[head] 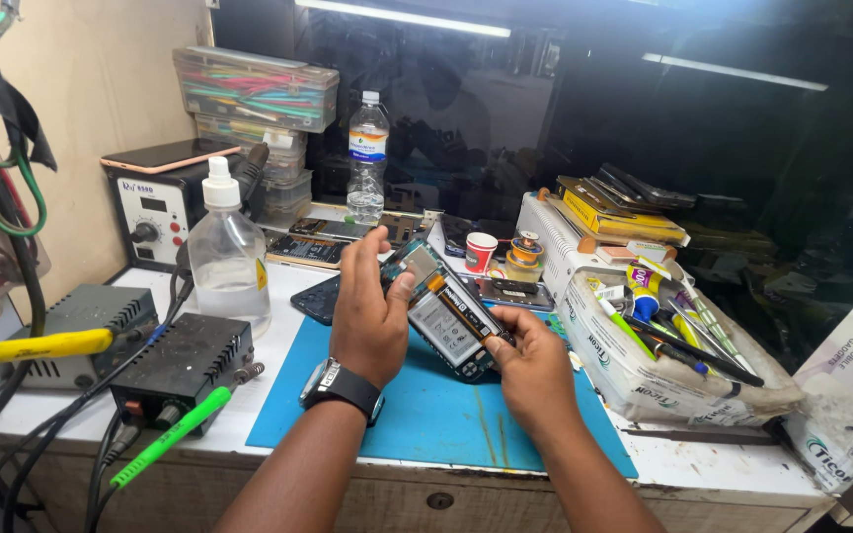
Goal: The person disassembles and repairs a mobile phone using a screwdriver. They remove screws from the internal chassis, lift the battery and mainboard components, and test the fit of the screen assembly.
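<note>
Both hands hold an opened smartphone (449, 318) tilted above the blue work mat (446, 415), its back cover off so the battery and circuit board show. The left hand (370, 314) has its grip closed on the phone's upper left edge: the thumb presses on the exposed inside near the top while the fingers wrap behind it. The right hand (535, 367) closes its grip on the phone's lower right end, thumb and fingertips pinching the bottom edge. The phone thus spans the gap between the two hands, its upper end by the left hand and its lower end by the right. A black wristwatch (343, 383) sits on the left wrist.

On the counter (703, 464) to the left stand a clear spray bottle (226, 255) and a black power unit (185, 360) with a green probe (172, 435). To the right lies a white bag (644, 370) filled with tools and tubes. Behind the hands sit more phones, a small red cup (481, 251) and a water bottle (367, 158).
</note>
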